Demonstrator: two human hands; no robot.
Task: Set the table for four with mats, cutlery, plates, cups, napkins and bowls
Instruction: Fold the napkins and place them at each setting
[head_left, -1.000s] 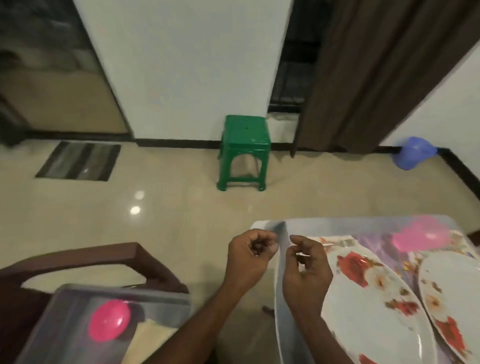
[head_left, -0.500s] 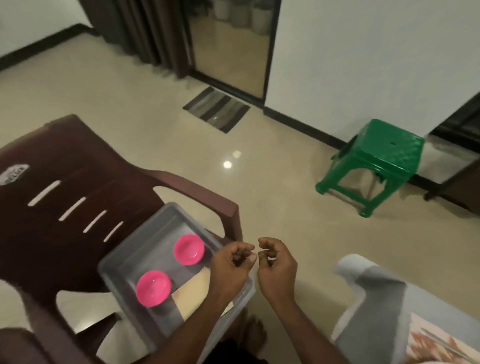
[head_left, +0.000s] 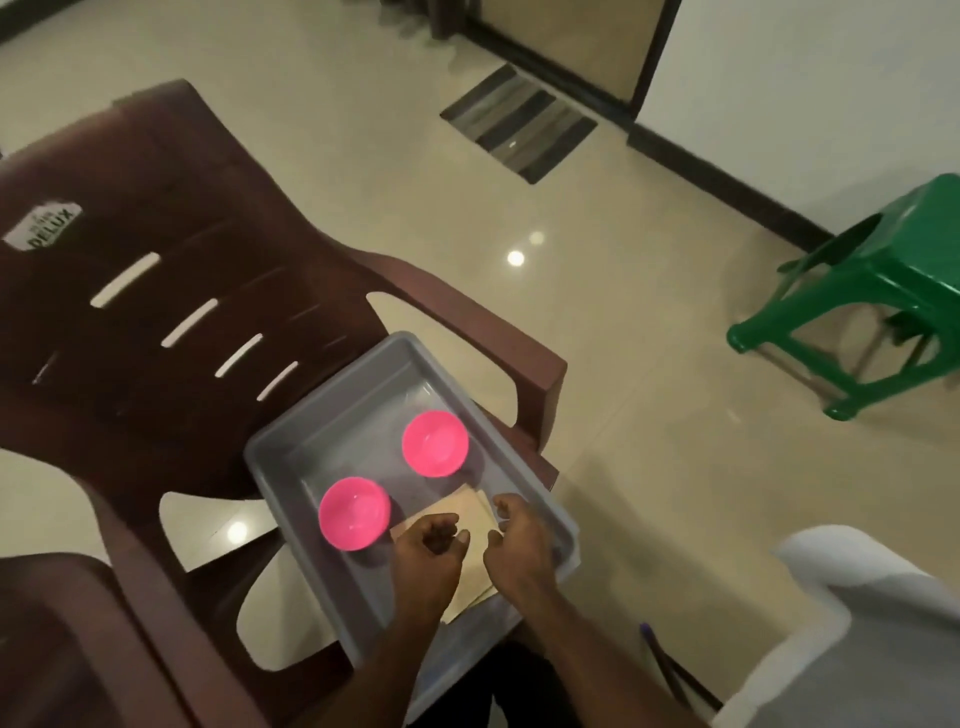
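Our left hand (head_left: 428, 540) and right hand (head_left: 514, 535) hover loosely curled, holding nothing; snatching napkins (head_left: 470, 512) could tip the chair-perched tub (head_left: 363, 374).

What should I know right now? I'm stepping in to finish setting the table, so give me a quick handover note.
Left hand and right hand: both loosely curled, holding nothing, hovering over the beige napkins in the grey tub.
The tub sits on the brown chair; two pink bowls stand upright inside it.
The table corner is at lower right; its settings are out of view.
Left: carry napkins and both bowls to the table.
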